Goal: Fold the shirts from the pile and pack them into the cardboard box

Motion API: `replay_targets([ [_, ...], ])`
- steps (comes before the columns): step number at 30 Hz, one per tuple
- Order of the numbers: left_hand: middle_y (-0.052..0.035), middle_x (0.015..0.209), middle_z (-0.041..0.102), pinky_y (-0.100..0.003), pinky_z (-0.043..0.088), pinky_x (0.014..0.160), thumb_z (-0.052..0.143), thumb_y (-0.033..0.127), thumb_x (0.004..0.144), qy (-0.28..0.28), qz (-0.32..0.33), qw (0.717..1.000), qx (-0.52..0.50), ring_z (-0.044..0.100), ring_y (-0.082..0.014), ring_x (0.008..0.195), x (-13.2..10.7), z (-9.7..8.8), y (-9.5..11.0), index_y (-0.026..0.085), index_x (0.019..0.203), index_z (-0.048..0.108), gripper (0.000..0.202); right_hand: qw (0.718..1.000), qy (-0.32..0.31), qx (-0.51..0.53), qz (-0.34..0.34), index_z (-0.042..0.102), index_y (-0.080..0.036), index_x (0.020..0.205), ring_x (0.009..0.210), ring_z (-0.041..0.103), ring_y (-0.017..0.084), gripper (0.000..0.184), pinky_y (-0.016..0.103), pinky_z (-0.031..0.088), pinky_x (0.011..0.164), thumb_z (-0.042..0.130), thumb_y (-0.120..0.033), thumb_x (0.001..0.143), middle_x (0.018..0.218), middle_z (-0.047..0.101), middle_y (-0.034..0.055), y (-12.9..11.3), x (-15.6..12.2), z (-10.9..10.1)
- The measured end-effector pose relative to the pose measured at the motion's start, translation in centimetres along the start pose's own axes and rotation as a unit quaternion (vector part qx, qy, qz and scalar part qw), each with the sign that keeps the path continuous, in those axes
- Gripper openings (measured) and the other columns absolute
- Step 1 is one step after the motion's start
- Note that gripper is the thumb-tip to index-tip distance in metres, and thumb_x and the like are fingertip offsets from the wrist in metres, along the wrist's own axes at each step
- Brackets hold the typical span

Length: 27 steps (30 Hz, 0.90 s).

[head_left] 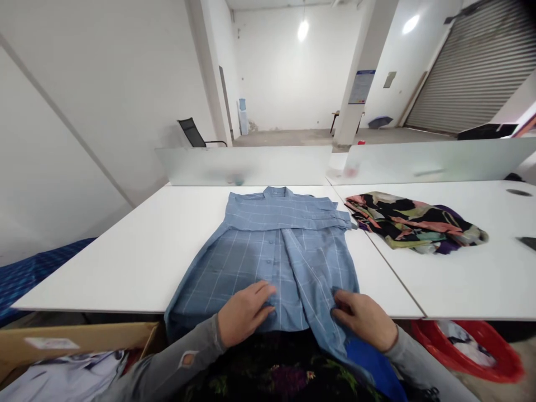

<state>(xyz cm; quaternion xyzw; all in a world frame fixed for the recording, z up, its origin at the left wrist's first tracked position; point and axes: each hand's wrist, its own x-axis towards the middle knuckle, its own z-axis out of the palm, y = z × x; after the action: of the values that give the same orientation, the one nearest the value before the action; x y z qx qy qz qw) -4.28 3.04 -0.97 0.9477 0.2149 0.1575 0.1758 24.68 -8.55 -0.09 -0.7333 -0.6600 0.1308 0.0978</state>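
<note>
Right hand (366, 319): lower right of centre, thumb and fingers brought near each other at the shirt's edge; I cannot tell whether cloth is pinched between them.
Left hand (245, 314): lower centre, palm down over the lower front, thumb and fingers spread apart with a gap between, nothing held.
Shirt (247, 251): blue with a pale check, centre of the frame, lying on the table (125, 245).
Long axis: up and down the frame, collar to hem.
Collar (276, 191): at the top, pointing to the far edge, away from the person.
Sleeves (276, 213): laid flat across the chest, crosswise to the long axis, cuffs (344, 219) pointing to the right of the frame.
Buttons (269, 261): in a line down the front, left of a loose flap (312, 279) that slants to the lower right.
Hem: at the bottom of the frame, toward the person, with cloth over the near table edge.
Patterned cloth (414, 223): crumpled, right of the frame, just beside the cuffs.
Box (104, 333): lower left, pale cloth (71, 374) inside.
Red basin (508, 357): lower right.
Screen (251, 163): frosted, behind the collar.
Chair (191, 133): upper left, beyond the screen.
</note>
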Motion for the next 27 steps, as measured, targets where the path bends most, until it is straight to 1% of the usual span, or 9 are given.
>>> replay_targets([
  [6,-0.0086,0.154,0.031,-0.039,0.035,0.11,0.036,0.008,0.088,0.017,0.131,0.986,0.098,0.032,-0.0231,0.138,5.5,0.8,2.2,0.017,0.147,0.028,0.06,0.991,0.001,0.068,-0.115,0.055,-0.019,0.067,0.069,0.057,0.016,0.022,0.027,0.04,0.065,0.047,-0.025,0.087,0.072,0.06,0.0021,-3.9,0.3,-0.7],
  [9,-0.0078,0.141,0.048,-0.048,0.028,0.113,0.042,0.006,0.084,-0.017,0.171,0.973,0.152,0.023,-0.027,0.142,7.5,1.1,1.9,0.019,0.146,0.03,0.065,0.963,-0.042,0.2,-0.178,0.062,-0.019,0.083,0.071,0.059,0.015,0.022,0.026,0.045,0.068,0.046,-0.032,0.09,0.078,0.063,0.0023,-5.8,-0.3,-0.5],
  [11,-0.0077,0.118,0.061,-0.053,0.023,0.113,0.046,0.007,0.083,-0.043,0.19,0.964,0.181,0.035,-0.0266,0.133,7.5,0.9,1.0,0.021,0.137,0.043,0.056,0.944,-0.091,0.255,-0.189,0.064,-0.02,0.101,0.067,0.06,0.014,0.027,0.025,0.047,0.066,0.045,-0.037,0.092,0.084,0.067,0.002,-5.8,-0.8,-0.3],
  [13,-0.006,0.098,0.062,-0.056,0.019,0.113,0.048,0.008,0.083,-0.054,0.199,0.956,0.209,0.048,-0.0244,0.115,6.2,0.3,-0.4,0.022,0.12,0.057,0.041,0.962,-0.035,0.229,-0.145,0.062,-0.021,0.108,0.068,0.063,0.016,0.032,0.028,0.048,0.067,0.043,-0.042,0.093,0.088,0.069,0.0035,-4.1,-1.3,-0.2],
  [15,-0.0046,0.089,0.06,-0.058,0.017,0.112,0.052,0.007,0.08,-0.056,0.2,0.95,0.235,0.05,-0.0224,0.102,3.9,-0.6,-1.6,0.023,0.109,0.062,0.034,0.983,0.12,0.132,-0.039,0.062,-0.021,0.105,0.072,0.064,0.02,0.036,0.032,0.047,0.069,0.041,-0.048,0.093,0.087,0.069,0.0062,-1.2,-1.6,0.0],
  [17,-0.0036,0.088,0.057,-0.058,0.016,0.112,0.055,0.005,0.076,-0.062,0.198,0.947,0.247,0.049,-0.0219,0.099,1.6,-1.5,-2.2,0.024,0.109,0.062,0.039,0.97,0.23,0.035,0.07,0.062,-0.02,0.098,0.069,0.063,0.023,0.04,0.034,0.045,0.065,0.044,-0.055,0.089,0.079,0.068,0.0077,2.1,-1.7,0.3],
  [20,-0.0033,0.092,0.056,-0.053,0.022,0.111,0.057,0.006,0.073,-0.076,0.184,0.953,0.229,0.049,-0.0214,0.099,-0.4,-2.0,-1.5,0.027,0.114,0.059,0.046,0.965,0.217,-0.011,0.145,0.059,-0.021,0.086,0.059,0.06,0.023,0.04,0.032,0.039,0.055,0.05,-0.059,0.081,0.064,0.061,0.0037,5.0,-1.1,1.4],
  [23,-0.0057,0.101,0.056,-0.05,0.028,0.106,0.061,0.011,0.071,-0.065,0.177,0.96,0.208,0.048,-0.0236,0.104,0.0,-0.8,0.7,0.024,0.102,0.063,0.034,0.977,0.171,-0.012,0.124,0.054,-0.022,0.075,0.059,0.057,0.02,0.024,0.029,0.035,0.056,0.051,-0.044,0.083,0.062,0.058,0.0015,4.4,0.2,2.4],
  [27,-0.0083,0.102,0.059,-0.049,0.032,0.098,0.058,0.016,0.082,-0.04,0.285,0.933,0.215,0.046,-0.0272,0.112,1.1,2.4,2.8,0.019,0.078,0.063,0.007,0.963,0.24,-0.054,0.106,0.054,-0.021,0.076,0.06,0.052,0.017,0.015,0.028,0.03,0.057,0.044,-0.027,0.085,0.068,0.058,0.0033,3.6,1.4,2.4],
])
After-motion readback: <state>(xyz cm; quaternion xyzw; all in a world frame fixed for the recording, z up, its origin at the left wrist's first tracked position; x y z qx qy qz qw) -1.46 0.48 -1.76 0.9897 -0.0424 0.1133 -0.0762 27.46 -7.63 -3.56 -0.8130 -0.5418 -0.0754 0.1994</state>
